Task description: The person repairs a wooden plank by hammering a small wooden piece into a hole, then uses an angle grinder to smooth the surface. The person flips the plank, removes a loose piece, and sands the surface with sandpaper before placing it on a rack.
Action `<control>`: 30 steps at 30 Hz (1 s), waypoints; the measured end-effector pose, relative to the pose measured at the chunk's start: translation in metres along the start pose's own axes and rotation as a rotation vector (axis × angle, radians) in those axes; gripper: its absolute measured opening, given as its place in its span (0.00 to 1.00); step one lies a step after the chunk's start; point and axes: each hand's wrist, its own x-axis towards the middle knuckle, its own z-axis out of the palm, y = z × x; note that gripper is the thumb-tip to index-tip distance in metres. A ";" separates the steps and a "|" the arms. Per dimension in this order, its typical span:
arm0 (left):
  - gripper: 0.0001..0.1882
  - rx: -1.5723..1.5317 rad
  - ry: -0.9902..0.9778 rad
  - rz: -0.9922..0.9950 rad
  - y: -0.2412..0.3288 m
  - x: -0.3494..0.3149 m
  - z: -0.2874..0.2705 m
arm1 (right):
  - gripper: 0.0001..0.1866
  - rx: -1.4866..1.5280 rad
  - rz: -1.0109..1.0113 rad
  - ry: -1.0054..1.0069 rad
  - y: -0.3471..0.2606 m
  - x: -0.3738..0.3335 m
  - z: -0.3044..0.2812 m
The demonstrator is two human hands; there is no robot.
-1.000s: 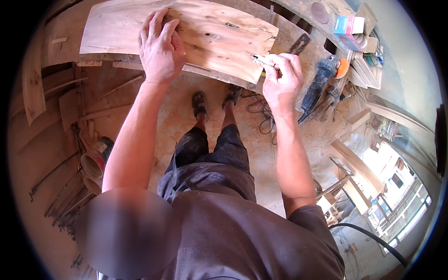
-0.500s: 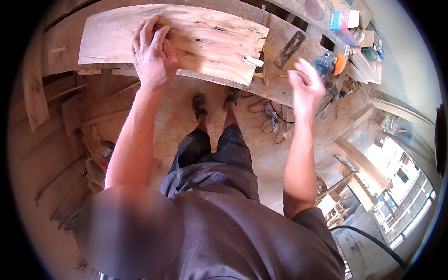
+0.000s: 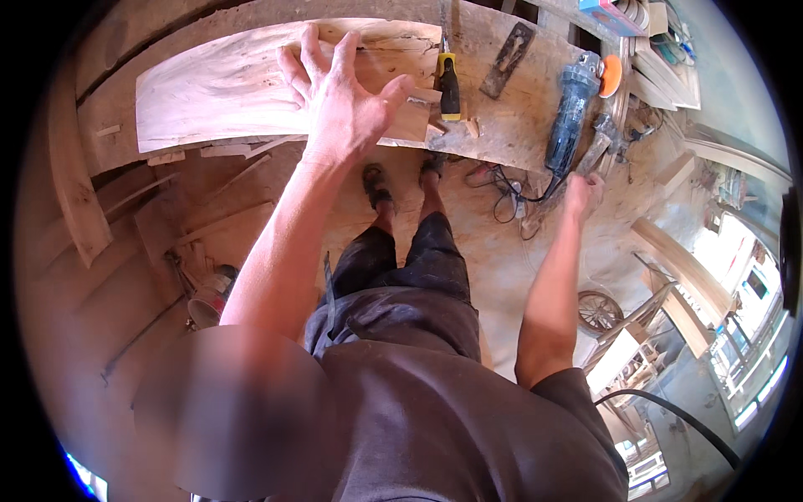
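A pale wooden board (image 3: 222,88) with knots and a split right end lies on the workbench. My left hand (image 3: 347,105) presses on it with fingers spread and thumb out to the right. A small wood chip (image 3: 425,97) sits at the board's right end. Just beyond that end lies a screwdriver (image 3: 449,88) with a yellow and black handle. My right hand (image 3: 583,194) is off the bench's front right edge, fingers curled, close below a hammer-like tool (image 3: 597,149). What its fingers hold, if anything, is hidden. Beside it lies an angle grinder (image 3: 569,113) with an orange disc.
The workbench (image 3: 519,138) carries a dark metal plate (image 3: 508,60) with holes. A box (image 3: 615,15) and stacked wood strips (image 3: 657,79) are at the far right. Cables (image 3: 510,197) trail on the floor below. Planks (image 3: 71,180) lean at the left, and a bucket (image 3: 207,305) stands there.
My left hand has moved right along the board and spread its fingers. My right hand has come down and right, near the hammer-like tool. The view has shifted, showing the screwdriver and grinder more fully.
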 end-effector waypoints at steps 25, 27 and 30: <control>0.58 0.040 -0.016 0.050 -0.007 0.005 0.002 | 0.13 0.532 -0.055 -0.764 -0.134 -0.263 -0.001; 0.59 0.018 -0.007 0.051 -0.009 0.005 0.003 | 0.14 0.618 -0.016 -0.734 -0.135 -0.266 -0.001; 0.59 -0.009 0.007 0.059 -0.007 0.003 0.004 | 0.14 0.659 0.003 -0.656 -0.130 -0.275 0.003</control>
